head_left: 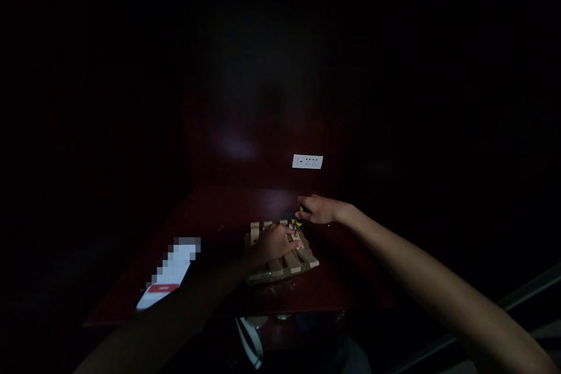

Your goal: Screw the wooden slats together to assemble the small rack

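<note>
Head view shows our right hand [319, 209] with its fingers closed around a yellow-and-black hand tool [300, 223], probably a screwdriver, though the dim light keeps us from being sure. Below that grip, the tool's lower end meets the far right part of a slatted wooden frame [291, 263], which lies on the dark red table [210, 210]. Our left hand [275, 242] is just left of and nearer than the grip, laid across the pale slats with fingers partly spread towards the tool's lower end; we cannot tell whether its fingertips pinch anything. Beyond the right hand, we see a white socket panel [307, 162] on the wall. Well left of both hands is a bright, partly pixelated rectangle [173, 269] with a red band.
</note>
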Available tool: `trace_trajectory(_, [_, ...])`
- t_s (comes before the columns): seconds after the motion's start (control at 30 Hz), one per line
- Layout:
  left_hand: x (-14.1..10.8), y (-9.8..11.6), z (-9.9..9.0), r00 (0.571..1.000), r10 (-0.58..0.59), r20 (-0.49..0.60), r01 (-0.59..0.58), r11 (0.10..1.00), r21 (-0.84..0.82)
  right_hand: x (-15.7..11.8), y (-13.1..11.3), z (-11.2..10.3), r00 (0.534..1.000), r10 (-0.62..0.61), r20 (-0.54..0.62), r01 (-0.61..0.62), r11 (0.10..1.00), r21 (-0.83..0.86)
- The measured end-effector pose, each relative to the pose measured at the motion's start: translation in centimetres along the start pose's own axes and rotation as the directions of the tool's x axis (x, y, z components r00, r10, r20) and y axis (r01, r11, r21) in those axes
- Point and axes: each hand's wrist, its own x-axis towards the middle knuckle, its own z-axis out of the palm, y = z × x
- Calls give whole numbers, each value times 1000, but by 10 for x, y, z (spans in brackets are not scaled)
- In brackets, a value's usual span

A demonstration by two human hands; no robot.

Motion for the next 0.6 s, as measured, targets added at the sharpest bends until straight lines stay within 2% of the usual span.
trace_trajectory(0.1, [1,0,0,999,35,-38,-33,998,49,2,-2,-2,1000,21,-1,-21,1000,1])
trace_trajectory(0.27, [0,2,-2,999,46,-16,-45,996,72,1,-4,0,1000,23,-7,-23,999,49])
trace_trajectory(0.4, [-2,5,-4,999,39,-8,-38,993,108,0,0,3,997,-57,-44,56,998,-19])
trace_trajectory(0.6, [-1,2,-2,998,67,-4,-66,991,116,1,-1,2,999,-21,-43,18,996,-87])
